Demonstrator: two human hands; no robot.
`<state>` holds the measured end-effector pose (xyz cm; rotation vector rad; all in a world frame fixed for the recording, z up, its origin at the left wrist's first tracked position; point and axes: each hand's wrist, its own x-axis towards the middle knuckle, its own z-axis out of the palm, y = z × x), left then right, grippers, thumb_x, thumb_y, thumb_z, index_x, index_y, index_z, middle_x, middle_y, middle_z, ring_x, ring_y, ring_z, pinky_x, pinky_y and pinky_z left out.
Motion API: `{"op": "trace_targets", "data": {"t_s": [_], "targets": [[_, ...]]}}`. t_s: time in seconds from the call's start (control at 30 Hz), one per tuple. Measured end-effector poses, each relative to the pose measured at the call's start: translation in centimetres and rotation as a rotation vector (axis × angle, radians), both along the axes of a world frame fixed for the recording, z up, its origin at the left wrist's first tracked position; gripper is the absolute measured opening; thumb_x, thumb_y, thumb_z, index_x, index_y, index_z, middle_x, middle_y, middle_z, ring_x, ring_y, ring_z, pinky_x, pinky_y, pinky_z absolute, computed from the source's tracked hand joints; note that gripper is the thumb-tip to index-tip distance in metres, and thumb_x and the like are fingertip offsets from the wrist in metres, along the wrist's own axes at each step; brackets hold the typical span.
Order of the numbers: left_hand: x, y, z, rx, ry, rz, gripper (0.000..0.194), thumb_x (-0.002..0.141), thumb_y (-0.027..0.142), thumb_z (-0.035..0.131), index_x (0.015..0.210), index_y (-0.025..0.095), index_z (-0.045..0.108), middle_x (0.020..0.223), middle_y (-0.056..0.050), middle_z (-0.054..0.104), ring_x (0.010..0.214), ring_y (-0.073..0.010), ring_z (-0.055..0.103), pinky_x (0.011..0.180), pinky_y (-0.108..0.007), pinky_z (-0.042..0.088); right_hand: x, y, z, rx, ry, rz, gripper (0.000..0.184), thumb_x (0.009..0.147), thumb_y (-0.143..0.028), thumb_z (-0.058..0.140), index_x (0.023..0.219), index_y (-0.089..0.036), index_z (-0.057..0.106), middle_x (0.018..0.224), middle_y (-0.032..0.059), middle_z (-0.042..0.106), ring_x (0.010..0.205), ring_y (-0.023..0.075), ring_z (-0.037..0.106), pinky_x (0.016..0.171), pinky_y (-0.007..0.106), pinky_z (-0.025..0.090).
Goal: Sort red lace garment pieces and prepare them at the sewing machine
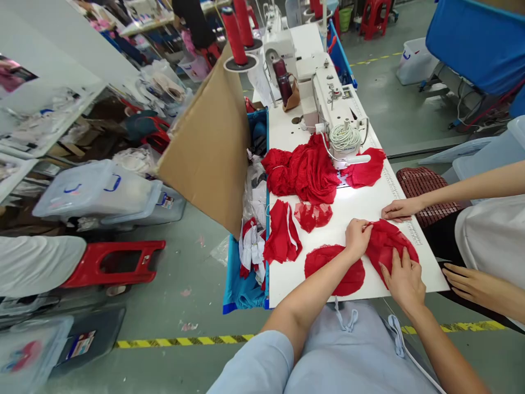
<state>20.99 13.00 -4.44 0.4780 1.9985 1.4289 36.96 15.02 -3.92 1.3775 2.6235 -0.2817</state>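
Note:
A red fabric piece (pixel 388 241) lies at the right front of the white sewing table (pixel 287 284). Its upper left edge is pinched in the fingers of my left hand (pixel 357 238). My right hand (pixel 404 278) rests on the same piece with its fingers spread. Another red fabric piece (pixel 348 273) lies flat under my left forearm. Farther left are a folded red piece with a white strip (pixel 282 232) and a small red lace piece (pixel 314 216). A heap of red lace fabric (pixel 305 169) sits beside the sewing machine (pixel 332 104).
At the right, a co-worker's hand (pixel 402 209) touches the table near the red piece; the other hand (pixel 465 284) is lower. A cardboard sheet (pixel 213 148) stands along the left side, above a blue cloth bin (pixel 246 298). Red thread cones (pixel 234 38) stand behind.

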Motion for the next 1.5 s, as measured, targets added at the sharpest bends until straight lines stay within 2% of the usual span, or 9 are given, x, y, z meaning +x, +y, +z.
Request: {"op": "trace_targets", "data": {"t_s": [0.23, 0.33, 0.47, 0.53, 0.7, 0.8, 0.97, 1.2, 1.5], "targets": [[-0.3, -1.3, 3.9, 0.338, -0.290, 0.166, 0.012, 0.091, 0.029, 0.053, 0.085, 0.018, 0.054, 0.073, 0.003, 0.053, 0.068, -0.0115, 0.050, 0.073, -0.026, 0.044, 0.4, 0.9, -0.4, -0.045, 0.104, -0.051, 0.077, 0.092, -0.056, 0.028, 0.140, -0.001, 0.050, 0.149, 0.0305, 0.041, 0.118, 0.0483, 0.049, 0.088, 0.065, 0.046], [-0.5, -5.0, 6.2, 0.538, -0.595, -0.023, 0.033, 0.081, 0.047, 0.067, 0.095, 0.018, 0.058, 0.075, 0.002, 0.058, 0.068, -0.0114, 0.053, 0.071, -0.026, 0.045, 0.6, 1.7, 0.8, -0.062, 0.154, -0.056, 0.074, 0.090, -0.056, 0.031, 0.136, -0.003, 0.054, 0.145, 0.0314, 0.045, 0.118, 0.0507, 0.052, 0.086, 0.069, 0.046], [-1.4, -12.5, 8.1, 0.407, -0.682, -0.291, 0.037, 0.076, 0.047, 0.073, 0.096, 0.016, 0.065, 0.081, 0.001, 0.060, 0.073, -0.0108, 0.053, 0.075, -0.025, 0.043, -0.2, 1.6, 4.0, -0.031, 0.416, -0.017, 0.056, 0.087, -0.047, 0.040, 0.125, -0.013, 0.062, 0.140, 0.0246, 0.054, 0.123, 0.0460, 0.054, 0.098, 0.064, 0.044], [-2.0, -15.7, 8.7, 0.310, -0.624, -0.433, 0.025, 0.082, 0.037, 0.069, 0.096, 0.016, 0.066, 0.086, 0.000, 0.061, 0.078, -0.0110, 0.054, 0.077, -0.024, 0.043, -1.6, 0.8, 5.7, -0.242, 0.572, 0.005, 0.046, 0.086, -0.048, 0.048, 0.115, -0.018, 0.065, 0.131, 0.0217, 0.062, 0.122, 0.0405, 0.057, 0.102, 0.057, 0.045], [-3.6, -19.8, 9.8, 0.169, -0.397, -0.671, 0.016, 0.091, 0.023, 0.056, 0.101, 0.016, 0.067, 0.093, -0.001, 0.062, 0.083, -0.0117, 0.053, 0.078, -0.022, 0.041, -6.7, -3.7, 8.5, -1.306, 0.570, 0.157, 0.054, 0.082, -0.070, 0.054, 0.105, -0.023, 0.068, 0.113, 0.0160, 0.070, 0.107, 0.0337, 0.065, 0.089, 0.048, 0.054], [-4.6, -21.4, 10.2, 0.131, -0.365, -0.631, 0.018, 0.092, 0.026, 0.055, 0.103, 0.016, 0.066, 0.093, -0.002, 0.062, 0.080, -0.0109, 0.051, 0.075, -0.021, 0.041, -8.7, -5.9, 8.7, -1.552, 0.438, 0.252, 0.050, 0.076, -0.066, 0.067, 0.100, -0.023, 0.067, 0.100, 0.0101, 0.071, 0.095, 0.0274, 0.066, 0.083, 0.041, 0.054], [-5.8, -25.1, 9.9, 0.108, -0.451, -0.489, 0.025, 0.085, 0.037, 0.067, 0.096, 0.015, 0.063, 0.084, 0.000, 0.059, 0.073, -0.0106, 0.048, 0.066, -0.021, 0.038, -9.7, -7.0, 8.3, -1.508, 0.302, 0.174, 0.042, 0.072, -0.058, 0.076, 0.082, -0.020, 0.062, 0.073, -0.0010, 0.061, 0.063, 0.0140, 0.054, 0.058, 0.025, 0.047], [-7.6, -30.5, 8.4, -0.064, -0.427, -0.464, 0.041, 0.077, 0.048, 0.071, 0.065, 0.015, 0.050, 0.061, 0.006, 0.037, 0.058, -0.0071, 0.031, 0.053, -0.022, 0.025, -11.2, -7.9, 9.1, -1.364, 0.412, -0.058, 0.050, 0.056, -0.061, 0.084, 0.076, -0.021, 0.062, 0.073, 0.0004, 0.064, 0.067, 0.0171, 0.058, 0.063, 0.028, 0.048], [-9.1, -33.2, 7.6, -0.068, -0.443, -0.304, 0.035, 0.080, 0.049, 0.065, 0.082, 0.016, 0.054, 0.066, 0.005, 0.042, 0.061, -0.0084, 0.034, 0.054, -0.021, 0.026, -12.0, -7.9, 8.8, -1.200, 0.477, 0.020, 0.050, 0.059, -0.065, 0.080, 0.075, -0.022, 0.062, 0.065, 0.0001, 0.059, 0.061, 0.0161, 0.052, 0.057, 0.029, 0.046]]}}
